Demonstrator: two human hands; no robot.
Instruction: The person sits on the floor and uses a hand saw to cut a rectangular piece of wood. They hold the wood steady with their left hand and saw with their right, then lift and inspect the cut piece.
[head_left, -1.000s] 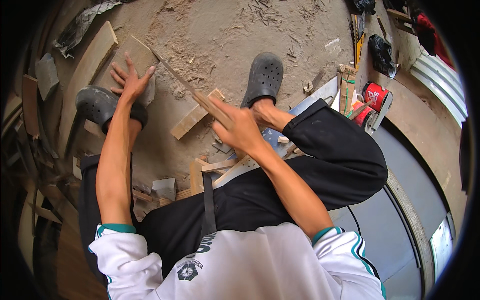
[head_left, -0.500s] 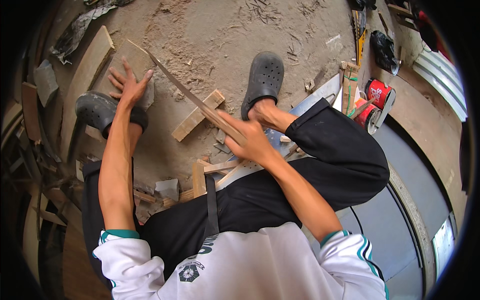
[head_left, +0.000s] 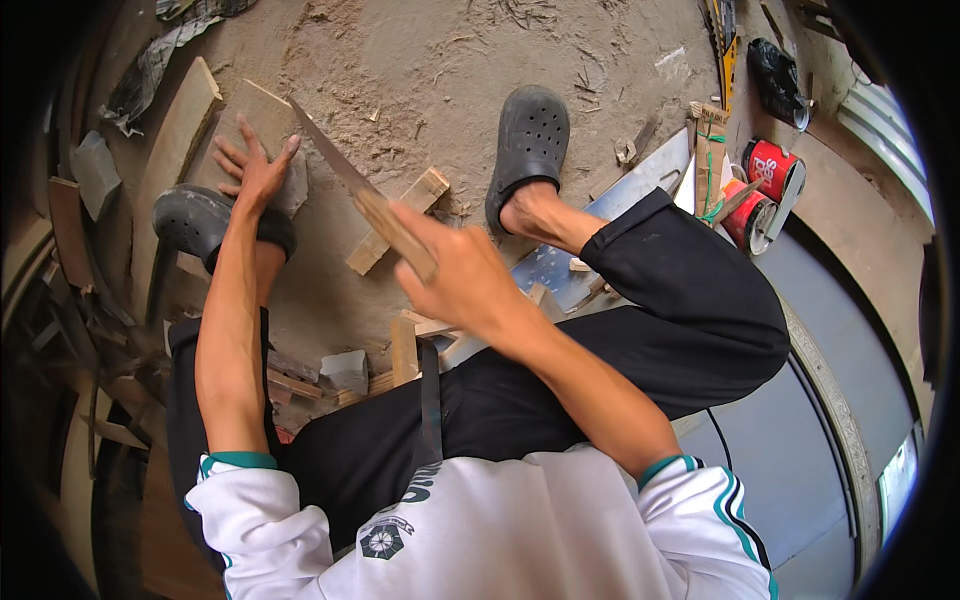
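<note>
My left hand (head_left: 262,178) lies flat on a wooden board (head_left: 262,112), fingers spread, pressing it from above. My left foot in a dark grey clog (head_left: 192,222) is against the near side of the board. My right hand (head_left: 465,275) is closed round the wooden handle (head_left: 395,232) of a long, narrow, brownish blade (head_left: 325,148). The blade slants up and left, and its far end appears at the board's right edge. Whether the edge has teeth I cannot tell. A short wood block (head_left: 398,222) lies on the ground just beyond the handle.
A curved plank (head_left: 175,160) lies left of the board, with scrap wood (head_left: 75,230) further left. At the right are red cans (head_left: 773,170), a tied wood bundle (head_left: 710,155), a yellow-edged tool (head_left: 727,60) and a black bag (head_left: 778,85). My right clog (head_left: 530,140) rests on the dirt floor.
My right hand has moved left and come nearer the camera, with the handle tilting up and the blade looking shorter. My left hand stays spread on the board.
</note>
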